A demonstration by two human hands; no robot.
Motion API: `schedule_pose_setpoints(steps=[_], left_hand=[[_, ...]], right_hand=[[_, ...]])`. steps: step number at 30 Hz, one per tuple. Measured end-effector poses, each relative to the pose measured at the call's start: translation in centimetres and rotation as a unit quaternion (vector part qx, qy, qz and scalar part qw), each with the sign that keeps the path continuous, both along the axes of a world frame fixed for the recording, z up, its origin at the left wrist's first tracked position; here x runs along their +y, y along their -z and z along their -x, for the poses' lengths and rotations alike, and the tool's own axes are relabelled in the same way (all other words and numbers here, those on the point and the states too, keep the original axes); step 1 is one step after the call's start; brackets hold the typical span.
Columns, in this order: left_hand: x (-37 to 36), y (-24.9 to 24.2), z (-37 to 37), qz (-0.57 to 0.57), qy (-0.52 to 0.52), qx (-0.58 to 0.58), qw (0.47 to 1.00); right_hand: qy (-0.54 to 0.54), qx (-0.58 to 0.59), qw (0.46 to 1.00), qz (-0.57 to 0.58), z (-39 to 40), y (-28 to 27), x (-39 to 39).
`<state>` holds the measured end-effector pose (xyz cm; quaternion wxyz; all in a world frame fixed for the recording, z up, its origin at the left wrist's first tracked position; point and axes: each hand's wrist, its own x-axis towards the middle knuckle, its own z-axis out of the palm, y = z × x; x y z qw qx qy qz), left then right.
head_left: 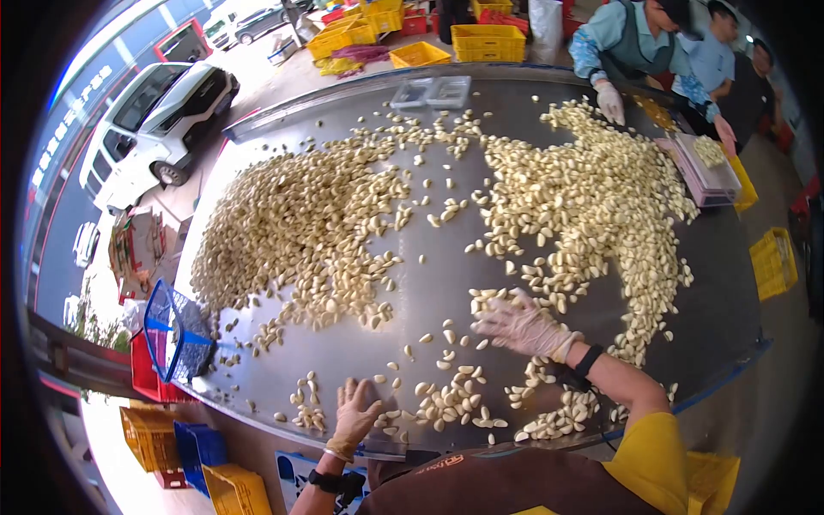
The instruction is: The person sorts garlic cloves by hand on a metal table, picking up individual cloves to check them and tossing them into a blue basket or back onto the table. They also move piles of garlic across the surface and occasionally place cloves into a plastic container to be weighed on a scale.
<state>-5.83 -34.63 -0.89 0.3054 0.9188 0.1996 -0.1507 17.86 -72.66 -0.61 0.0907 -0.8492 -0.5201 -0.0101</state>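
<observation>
Peeled garlic cloves lie over a metal table (438,283), with one large pile (292,223) on the left and another pile (592,197) on the right. My right hand (525,330), in a thin whitish glove, reaches over cloves at the near edge of the right pile. Its fingers are stretched out flat and touch some of them. My left hand (356,416) rests near the table's front edge with fingers spread, holding nothing. It lies between a small cluster of cloves (307,403) and a bigger loose cluster (448,397).
A blue mesh basket (176,335) hangs at the left edge. Clear plastic trays (431,93) sit at the far edge, and a pinkish container (705,176) at the right. A co-worker's gloved hand (610,103) is at the far right. Yellow crates (487,43) stand beyond.
</observation>
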Motion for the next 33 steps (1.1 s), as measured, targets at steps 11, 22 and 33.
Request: schedule_pose_setpoints(steps=[11, 22, 33], left_hand=[[8.6, -7.0, 2.1, 0.113, -0.102, -0.262, 0.953], [33.5, -7.5, -15.3, 0.129, -0.081, -0.226, 0.962], [40.7, -4.9, -39.0, -0.170, 0.140, -0.325, 0.920]], right_hand=[[0.478, -0.042, 0.874, 0.076, -10.1, -1.4, -8.9], [0.186, 0.122, 0.973, -0.069, -16.1, -4.8, 25.0], [0.132, 0.026, 0.991, -0.008, -24.6, -5.9, 55.5]])
